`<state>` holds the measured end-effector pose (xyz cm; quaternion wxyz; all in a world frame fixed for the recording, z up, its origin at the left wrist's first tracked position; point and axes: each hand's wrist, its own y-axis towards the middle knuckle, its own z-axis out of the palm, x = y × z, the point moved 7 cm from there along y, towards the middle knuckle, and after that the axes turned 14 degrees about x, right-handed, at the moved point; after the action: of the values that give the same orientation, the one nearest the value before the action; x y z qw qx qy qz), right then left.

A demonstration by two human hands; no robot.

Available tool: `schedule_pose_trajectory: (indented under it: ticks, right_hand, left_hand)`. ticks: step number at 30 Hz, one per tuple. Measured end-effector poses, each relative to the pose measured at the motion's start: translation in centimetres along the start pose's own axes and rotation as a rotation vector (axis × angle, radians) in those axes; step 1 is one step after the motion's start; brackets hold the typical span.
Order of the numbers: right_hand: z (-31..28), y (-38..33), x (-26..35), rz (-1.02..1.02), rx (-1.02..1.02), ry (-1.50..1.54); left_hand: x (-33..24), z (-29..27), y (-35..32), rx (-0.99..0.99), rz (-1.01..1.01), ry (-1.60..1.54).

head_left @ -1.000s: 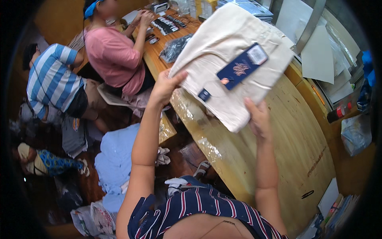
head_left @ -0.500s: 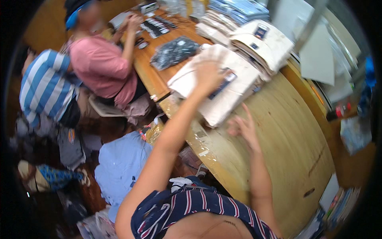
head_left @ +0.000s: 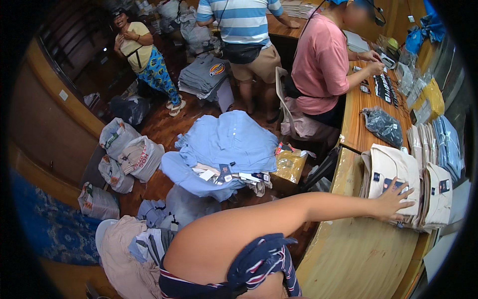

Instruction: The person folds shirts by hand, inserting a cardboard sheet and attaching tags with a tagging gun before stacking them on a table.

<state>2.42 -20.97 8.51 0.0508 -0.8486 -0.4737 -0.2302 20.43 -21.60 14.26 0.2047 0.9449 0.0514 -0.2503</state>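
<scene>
The right hand (head_left: 393, 200) is flat on top of a folded cream shirt (head_left: 393, 177), fingers (head_left: 406, 192) spread wide and pressing down, gripping nothing. That shirt is the top of a stack on the wooden desk (head_left: 358, 259), close to the desk's left edge, and the fingertips reach toward the middle of the fabric, right over a small dark tag (head_left: 389, 184). The arm stretches in from the lower left across the desk edge. The left hand is out of view, so I cannot tell what its fingers are doing.

Just beside the stack, toward the far right edge of the desk, sits a second cream pile (head_left: 440, 194), touching the first. Beyond both, farther along the desk, a clear bag holding a dark garment (head_left: 383, 127) lies on the wood, with more folded piles (head_left: 438, 144) standing to its right.

A person in a pink top (head_left: 321, 65) sits at the far end of the desk, hands on small dark items there. Down on the floor left of the desk, a heap of light blue shirts (head_left: 224, 144) is spread out, and 1 person in a striped shirt (head_left: 239, 20) stands behind it.
</scene>
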Motion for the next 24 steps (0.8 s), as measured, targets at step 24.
schedule_pose_trajectory:
  ticks: [24]
  right_hand:
    - [-1.7, -29.0, -6.3, -0.128, 0.155, -0.175]
  left_hand:
    - [-14.9, -1.0, -59.7, -0.334, -0.745, 0.445]
